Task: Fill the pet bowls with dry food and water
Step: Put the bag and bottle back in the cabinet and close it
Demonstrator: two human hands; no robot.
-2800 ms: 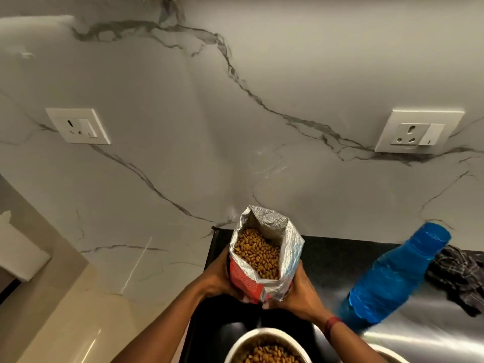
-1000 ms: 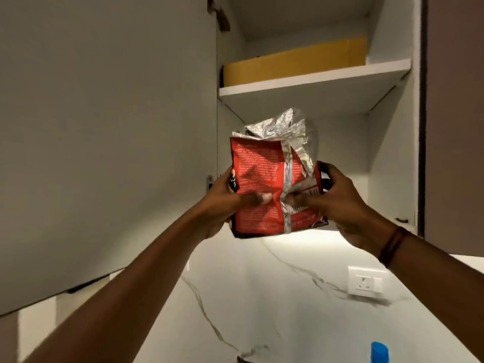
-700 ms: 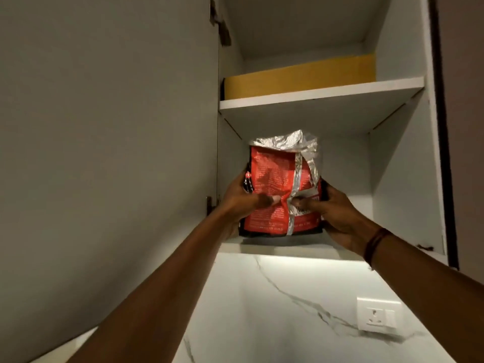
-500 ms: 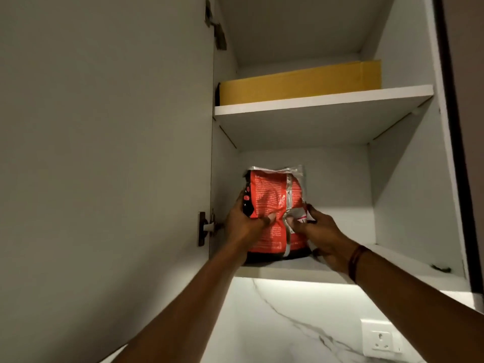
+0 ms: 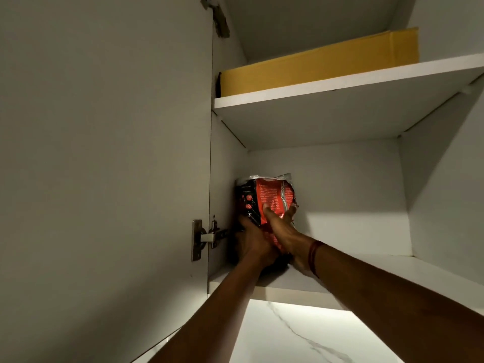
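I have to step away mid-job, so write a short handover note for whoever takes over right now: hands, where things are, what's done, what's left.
Left hand: gripping the lower left of the red food bag.
Right hand: pressed on the bag's front and right side.
Bag: upright on the lower cupboard shelf, at the back left corner, top folded shut. A yellow box is on the shelf above; cupboard door open.
Done: bag stowed.
Left: let go, close the door. Bowls and water bottle are out of view, so check them.
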